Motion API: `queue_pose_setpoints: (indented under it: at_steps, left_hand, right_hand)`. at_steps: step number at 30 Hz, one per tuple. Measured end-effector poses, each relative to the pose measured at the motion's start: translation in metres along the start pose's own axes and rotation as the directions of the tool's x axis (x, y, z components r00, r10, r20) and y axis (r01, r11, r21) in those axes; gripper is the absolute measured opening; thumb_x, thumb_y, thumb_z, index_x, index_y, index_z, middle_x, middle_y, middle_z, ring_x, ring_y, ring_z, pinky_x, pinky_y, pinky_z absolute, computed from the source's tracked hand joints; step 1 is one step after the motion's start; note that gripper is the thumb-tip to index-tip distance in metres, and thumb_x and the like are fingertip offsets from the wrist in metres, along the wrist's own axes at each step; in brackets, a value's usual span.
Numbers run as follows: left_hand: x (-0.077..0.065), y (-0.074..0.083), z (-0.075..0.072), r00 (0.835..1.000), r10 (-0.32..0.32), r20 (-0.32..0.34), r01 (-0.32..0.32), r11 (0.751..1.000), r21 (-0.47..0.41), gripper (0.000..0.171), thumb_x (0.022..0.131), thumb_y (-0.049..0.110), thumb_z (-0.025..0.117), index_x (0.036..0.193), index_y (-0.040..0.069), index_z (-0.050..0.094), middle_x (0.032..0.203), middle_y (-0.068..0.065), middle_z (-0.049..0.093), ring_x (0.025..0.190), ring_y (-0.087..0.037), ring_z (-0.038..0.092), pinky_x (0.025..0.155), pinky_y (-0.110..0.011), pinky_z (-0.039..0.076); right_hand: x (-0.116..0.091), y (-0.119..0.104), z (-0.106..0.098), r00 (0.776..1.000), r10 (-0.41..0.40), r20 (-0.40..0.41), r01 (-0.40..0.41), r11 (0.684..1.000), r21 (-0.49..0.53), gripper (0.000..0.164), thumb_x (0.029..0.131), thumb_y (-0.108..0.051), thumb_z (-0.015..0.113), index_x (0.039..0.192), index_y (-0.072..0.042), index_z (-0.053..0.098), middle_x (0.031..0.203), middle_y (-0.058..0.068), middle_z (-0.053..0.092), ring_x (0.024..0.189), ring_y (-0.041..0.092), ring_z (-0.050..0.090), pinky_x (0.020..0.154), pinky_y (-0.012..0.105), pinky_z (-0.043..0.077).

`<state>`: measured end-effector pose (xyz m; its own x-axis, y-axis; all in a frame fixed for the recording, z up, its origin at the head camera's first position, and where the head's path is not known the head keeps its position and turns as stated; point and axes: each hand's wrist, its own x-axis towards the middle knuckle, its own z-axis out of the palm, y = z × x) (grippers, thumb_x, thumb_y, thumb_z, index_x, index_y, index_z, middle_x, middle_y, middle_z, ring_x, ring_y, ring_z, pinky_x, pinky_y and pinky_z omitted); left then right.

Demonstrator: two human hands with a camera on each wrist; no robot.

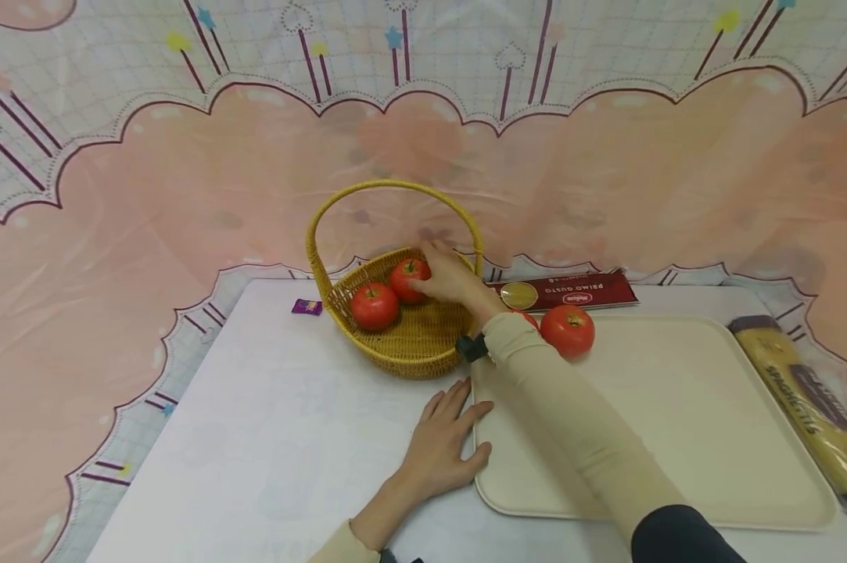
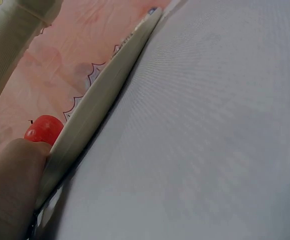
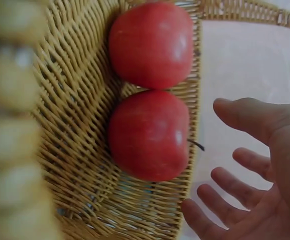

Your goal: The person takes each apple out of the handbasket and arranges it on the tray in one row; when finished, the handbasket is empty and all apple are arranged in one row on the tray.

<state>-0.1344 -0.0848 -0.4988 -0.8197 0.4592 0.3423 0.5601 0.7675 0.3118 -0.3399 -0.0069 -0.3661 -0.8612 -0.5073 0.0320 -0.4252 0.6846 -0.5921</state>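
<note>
Two red apples, a left one [image 1: 375, 306] and a right one [image 1: 409, 280], lie side by side in a yellow wicker basket [image 1: 412, 365] with a tall arched handle. My right hand [image 1: 453, 274] is over the basket's right side, beside the right apple. In the right wrist view its fingers are spread and loosely bent, apart from both apples. My left hand [image 1: 440, 450] rests by the left edge of a cream tray [image 1: 676, 422], fingers spread, thumb and forefinger at the rim. At the tray's far left corner sits another apple [image 1: 568, 331]; one more [image 1: 529, 319] is mostly hidden by my right arm.
A dark red package [image 1: 571, 290] lies behind the tray. Along the tray's right side is a yellow spaghetti pack [image 1: 803, 407]. Left of the basket there is a small purple packet [image 1: 306, 306] on the white table [image 1: 254, 438]. A patterned curtain hangs behind.
</note>
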Motion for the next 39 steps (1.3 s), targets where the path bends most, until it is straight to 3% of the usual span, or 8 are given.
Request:
queue_pose_setpoints:
  at_steps: [12,18,22,30,39]
  left_hand:
    - [-0.001,-0.001,0.001,1.0,0.02,-0.002,-0.02,0.999,0.043,0.051,0.084,0.042,0.055,0.132,0.026,0.051,0.146,-0.013,0.042,0.139,-0.027,0.036,0.11,-0.047,0.03]
    - [-0.001,-0.002,-0.001,1.0,-0.016,0.013,0.016,0.999,0.031,0.051,0.084,0.042,0.056,0.132,0.027,0.051,0.149,-0.012,0.04,0.141,-0.026,0.033,0.112,-0.047,0.029]
    - [-0.001,-0.002,-0.001,1.0,-0.017,0.016,0.016,1.0,0.007,0.051,0.084,0.041,0.057,0.132,0.026,0.051,0.149,-0.013,0.04,0.141,-0.027,0.033,0.112,-0.047,0.028]
    - [0.0,0.0,0.001,1.0,-0.014,0.009,0.013,1.0,0.012,0.051,0.083,0.041,0.057,0.132,0.026,0.052,0.148,-0.012,0.04,0.14,-0.026,0.033,0.113,-0.046,0.027]
    - [0.0,-0.001,0.004,1.0,-0.006,-0.003,0.006,1.0,0.012,0.052,0.083,0.042,0.057,0.131,0.026,0.052,0.147,-0.013,0.042,0.14,-0.026,0.034,0.112,-0.047,0.029]
  right_hand:
    - [0.008,0.004,0.002,0.993,0.012,0.12,-0.013,1.0,0.008,0.078,0.085,-0.024,0.067,0.148,-0.009,0.023,0.152,0.016,0.027,0.139,0.03,0.031,0.112,0.045,0.031]
    - [0.012,-0.003,-0.005,0.992,-0.024,0.128,0.023,1.0,0.013,0.077,0.086,-0.026,0.065,0.148,-0.011,0.022,0.153,0.014,0.025,0.141,0.029,0.027,0.113,0.046,0.03]
    - [0.017,-0.005,-0.01,0.989,0.01,0.148,-0.006,1.0,-0.027,0.076,0.087,-0.031,0.063,0.148,-0.015,0.022,0.158,0.011,0.017,0.145,0.03,0.019,0.114,0.048,0.027]
    - [0.029,0.003,0.0,0.981,-0.004,0.193,0.01,0.999,-0.03,0.071,0.086,-0.022,0.064,0.145,-0.005,0.027,0.149,0.015,0.034,0.139,0.029,0.032,0.112,0.041,0.031]
    - [0.039,0.009,0.012,0.975,0.055,0.214,-0.044,0.998,-0.054,0.071,0.084,-0.027,0.069,0.142,-0.012,0.032,0.148,0.015,0.029,0.134,0.029,0.037,0.106,0.043,0.038]
